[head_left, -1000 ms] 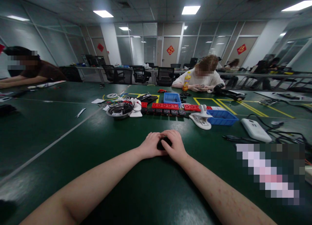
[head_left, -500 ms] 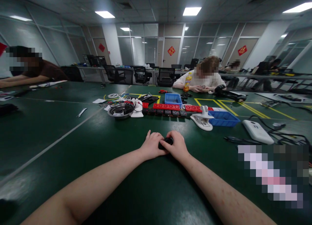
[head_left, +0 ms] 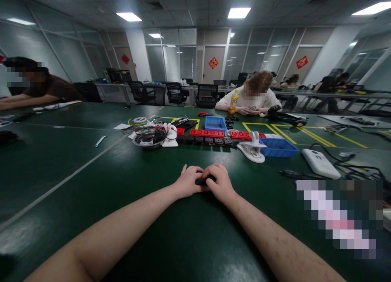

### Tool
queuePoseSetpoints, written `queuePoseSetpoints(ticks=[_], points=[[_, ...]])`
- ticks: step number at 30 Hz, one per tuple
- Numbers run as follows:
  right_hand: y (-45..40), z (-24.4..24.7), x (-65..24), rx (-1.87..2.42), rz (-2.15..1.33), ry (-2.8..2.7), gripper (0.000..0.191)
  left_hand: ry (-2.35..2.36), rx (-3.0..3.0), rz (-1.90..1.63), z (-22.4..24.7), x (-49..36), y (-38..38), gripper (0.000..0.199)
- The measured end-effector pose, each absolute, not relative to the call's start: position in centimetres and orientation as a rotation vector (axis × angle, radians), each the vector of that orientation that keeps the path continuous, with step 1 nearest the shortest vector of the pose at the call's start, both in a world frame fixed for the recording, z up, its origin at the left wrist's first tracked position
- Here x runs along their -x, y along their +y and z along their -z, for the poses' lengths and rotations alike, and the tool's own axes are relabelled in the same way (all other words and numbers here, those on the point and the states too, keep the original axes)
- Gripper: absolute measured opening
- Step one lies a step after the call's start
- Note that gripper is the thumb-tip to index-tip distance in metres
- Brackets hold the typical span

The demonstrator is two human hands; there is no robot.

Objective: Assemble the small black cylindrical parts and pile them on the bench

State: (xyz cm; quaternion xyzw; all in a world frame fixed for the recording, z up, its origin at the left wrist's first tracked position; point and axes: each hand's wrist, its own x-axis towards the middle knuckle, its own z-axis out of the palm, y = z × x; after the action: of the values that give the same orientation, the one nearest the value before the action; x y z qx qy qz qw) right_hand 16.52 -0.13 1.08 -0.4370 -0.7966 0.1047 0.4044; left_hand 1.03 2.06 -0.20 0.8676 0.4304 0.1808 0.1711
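green bench (head_left: 134,172) is stretching beneath ceiling lights (head_left: 239,13). the left hand (head_left: 187,182) and the right hand (head_left: 222,185) are meeting over it, fingers curling around a small black object (head_left: 210,178), mostly hidden between them; whether either is gripping it, i cannot tell. beyond, a white clip (head_left: 253,151) is sitting beside a blue bin (head_left: 278,148).

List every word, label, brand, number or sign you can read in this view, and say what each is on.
"福", probably, in gold on the right red diamond sign; soft.
Middle red diamond sign: gold characters, too blurred to read.
Left red diamond sign: too small.
Yellow bottle: label print too blurred.
White device: dark mark, unreadable.
Red strip: repeated marks, too small.
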Motion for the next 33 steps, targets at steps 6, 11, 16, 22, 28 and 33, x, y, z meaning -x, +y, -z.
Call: queuePoseSetpoints(ticks=[6, 11, 16, 22, 28, 33], points=[[-0.4, -1.1, -16.6, 1.073, -0.257, -2.014, 0.014, 1.183, -2.481, -0.492, 0.2, -0.9, 2.2, 0.027], [-0.7, -1.6, -16.7, 1.101, -0.204, -2.005, 0.014, 1.178, -2.486, -0.5, 0.1, -0.8, 2.2, 0.042], [-0.6, -2.6, -16.7, 1.303, -0.087, -1.939, 0.016, 1.216, -2.472, -0.553, -0.4, -1.1, 1.5, 0.067], [-0.7, -3.4, -16.5, 1.723, -0.032, -2.087, 0.029, 1.29, -2.499, -0.635, -0.8, -1.4, 0.8, 0.072], [-1.0, -3.5, -16.3, 1.693, 0.017, -2.097, 0.027, 1.368, -2.546, -0.643, -0.7, -1.7, 0.5, 0.056], [-1.3, -3.1, -15.8, 1.643, 0.044, -2.075, 0.028, 1.411, -2.539, -0.598, -0.6, -1.9, 0.4, 0.04]])
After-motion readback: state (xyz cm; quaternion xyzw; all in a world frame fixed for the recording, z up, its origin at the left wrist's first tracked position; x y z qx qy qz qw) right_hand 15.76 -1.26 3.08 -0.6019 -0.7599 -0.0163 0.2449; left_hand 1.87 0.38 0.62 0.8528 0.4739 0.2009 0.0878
